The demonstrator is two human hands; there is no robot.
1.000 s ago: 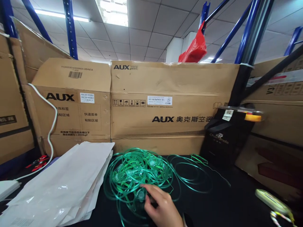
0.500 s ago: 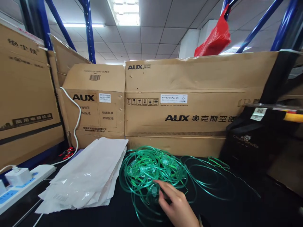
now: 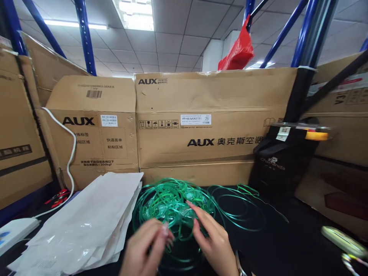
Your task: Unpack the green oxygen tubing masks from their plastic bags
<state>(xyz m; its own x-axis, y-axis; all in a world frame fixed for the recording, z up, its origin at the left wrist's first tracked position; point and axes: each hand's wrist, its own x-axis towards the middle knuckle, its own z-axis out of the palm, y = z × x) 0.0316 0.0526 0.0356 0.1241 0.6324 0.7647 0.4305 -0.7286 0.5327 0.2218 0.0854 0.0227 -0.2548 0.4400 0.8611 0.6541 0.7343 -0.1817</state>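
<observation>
A tangled heap of clear green plastic tubing [image 3: 172,191] lies on the black tabletop, with clear plastic pieces among the loops. My right hand [image 3: 212,239] reaches into the heap's near right side. Its index finger is stretched out and touches the tubing, with the thumb held apart from it. At the near left edge of the heap is my left hand [image 3: 146,245], blurred by motion. Its thumb and fingers are drawn together in a pinch, and anything between them is too smeared to make out.
White plastic mailing bags [image 3: 86,214] are stacked on the left, beside a power strip [image 3: 20,232]. AUX cartons [image 3: 172,153] stand along the back. A black bag [image 3: 273,165] is at the right rear, and a pale yellow-green object [image 3: 342,239] lies at the right.
My left hand has come into view at the heap's left side. My right hand stays at the tubing. The view has turned to the right, bringing in the pale yellow-green object.
</observation>
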